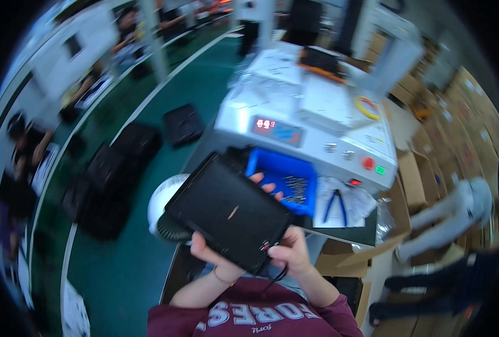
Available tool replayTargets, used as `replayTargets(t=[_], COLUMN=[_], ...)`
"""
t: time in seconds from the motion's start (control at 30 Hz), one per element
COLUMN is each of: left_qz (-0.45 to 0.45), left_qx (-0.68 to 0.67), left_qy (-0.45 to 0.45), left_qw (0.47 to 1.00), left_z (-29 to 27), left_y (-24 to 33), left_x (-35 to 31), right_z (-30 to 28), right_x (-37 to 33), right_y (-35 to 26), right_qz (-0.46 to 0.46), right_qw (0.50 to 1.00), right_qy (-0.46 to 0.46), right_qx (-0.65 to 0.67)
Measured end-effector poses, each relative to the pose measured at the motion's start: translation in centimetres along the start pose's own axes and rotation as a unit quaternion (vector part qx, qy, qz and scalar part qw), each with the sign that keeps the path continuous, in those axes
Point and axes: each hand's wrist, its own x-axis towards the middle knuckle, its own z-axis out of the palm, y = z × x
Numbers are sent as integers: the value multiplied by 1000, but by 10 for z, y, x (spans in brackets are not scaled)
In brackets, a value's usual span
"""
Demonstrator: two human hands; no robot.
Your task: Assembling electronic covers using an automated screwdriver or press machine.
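A flat, black rectangular case [232, 210] is held tilted in front of my chest. My left hand [215, 258] supports it from beneath, with the thumb at its near left edge and fingertips showing past the far edge. My right hand [295, 253] grips the near right corner, its thumb beside a small red part [265, 246]. A black cable [280, 275] hangs from that corner. Just beyond the case stands a blue bin [311, 206] with many small metal pieces, perhaps screws. Blue-handled pliers [336, 209] lie on white paper right of the bin.
A white machine [317, 129] with a lit red display and buttons fills the bench ahead. A round white object [162, 205] stands left of the case. Black cases [112, 168] lie on the green floor. Cardboard boxes [451, 140] are stacked at right; people sit at far left.
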Motion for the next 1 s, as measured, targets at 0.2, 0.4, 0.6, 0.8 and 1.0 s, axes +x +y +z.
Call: replayTargets(t=[0.2, 0.4, 0.6, 0.8, 1.0], left_qz=[210, 434, 491, 411, 352], left_qx=[53, 131, 225, 189, 246], left_qy=[50, 228, 539, 503, 573], left_qw=[975, 862, 646, 736, 698], left_z=[0, -34, -72, -64, -68], left_y=[74, 166, 207, 225, 253], left_x=[-22, -123, -251, -322, -388], right_z=[24, 18, 12, 3, -14], right_x=[17, 30, 42, 54, 54], right_y=[0, 19, 34, 38, 27], right_qz=[-50, -85, -20, -11, -32], right_qw=[987, 979, 981, 981, 985], right_qy=[-127, -170, -181, -176, -156], right_qx=[-86, -70, -65, -76, -73])
